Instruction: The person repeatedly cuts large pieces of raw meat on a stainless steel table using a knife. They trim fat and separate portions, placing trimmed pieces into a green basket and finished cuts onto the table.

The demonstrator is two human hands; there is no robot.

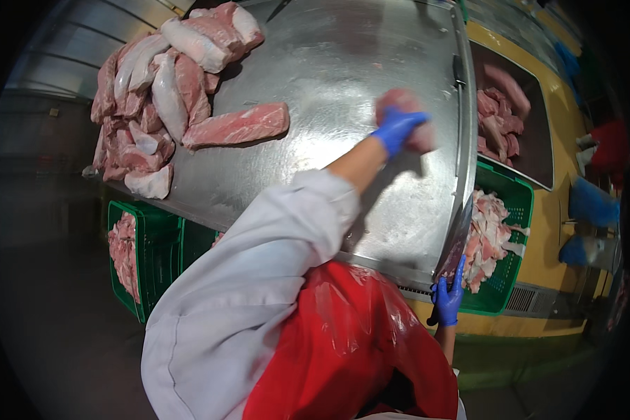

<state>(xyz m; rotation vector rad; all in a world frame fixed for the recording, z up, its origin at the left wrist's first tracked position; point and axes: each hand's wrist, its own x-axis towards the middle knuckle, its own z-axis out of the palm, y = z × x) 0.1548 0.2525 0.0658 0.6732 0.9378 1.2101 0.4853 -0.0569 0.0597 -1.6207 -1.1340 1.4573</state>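
My left hand (401, 131), in a blue glove, grips a piece of raw meat (420, 137) over the right part of the steel table (315, 77). The meat and hand are smeared by motion. By the table's near right corner my right hand (448, 301), also gloved in blue, is closed round the dark handle of a knife (458, 241). Its long blade points away from me along the table edge. A long strip of pink meat (238, 124) lies left of my left hand. Beyond it, many pale and pink cuts make a pile (168, 77) at the far left.
A metal tub (544, 140) with meat pieces stands beyond the table's right edge. Nearer me is a green crate (514, 269) of pale trimmings. Another green crate (141, 245), holding meat scraps, sits below the left edge. A dark, thin object (280, 8) lies at the far edge.
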